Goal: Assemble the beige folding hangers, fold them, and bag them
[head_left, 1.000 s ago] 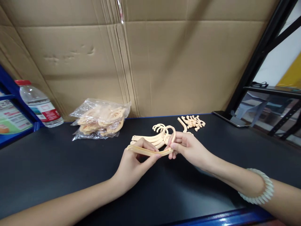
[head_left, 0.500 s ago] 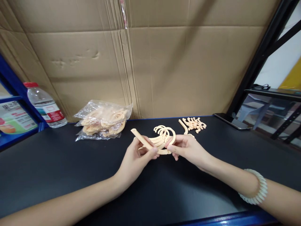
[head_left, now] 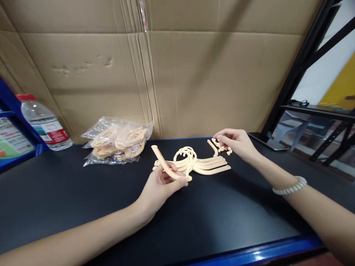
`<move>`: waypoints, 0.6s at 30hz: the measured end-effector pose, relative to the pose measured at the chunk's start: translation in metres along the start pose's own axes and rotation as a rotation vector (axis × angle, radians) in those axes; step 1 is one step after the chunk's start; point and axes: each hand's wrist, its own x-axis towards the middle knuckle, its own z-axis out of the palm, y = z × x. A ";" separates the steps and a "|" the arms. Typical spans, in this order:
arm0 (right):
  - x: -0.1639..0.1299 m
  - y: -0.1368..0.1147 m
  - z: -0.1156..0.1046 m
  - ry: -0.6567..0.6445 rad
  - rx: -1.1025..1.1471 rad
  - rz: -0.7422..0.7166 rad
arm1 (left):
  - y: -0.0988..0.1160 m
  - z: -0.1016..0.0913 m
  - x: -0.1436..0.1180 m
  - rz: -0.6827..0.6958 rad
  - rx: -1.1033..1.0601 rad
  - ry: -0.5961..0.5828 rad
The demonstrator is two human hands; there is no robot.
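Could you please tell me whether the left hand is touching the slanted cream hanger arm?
Touching: the head view shows the left hand holding the slanted cream hanger arm between thumb and fingers.

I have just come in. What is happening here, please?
A person's left hand holds a cream curved bar with a hook at its end. The right hand is at the small curved pieces; whether it grips one is unclear. Several hangers lie on the black table beyond the left hand, and filled clear plastic bags lie farther left.
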 end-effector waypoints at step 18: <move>0.018 0.037 -0.014 -0.128 -0.418 -0.224 | -0.001 0.000 0.001 0.020 -0.077 0.052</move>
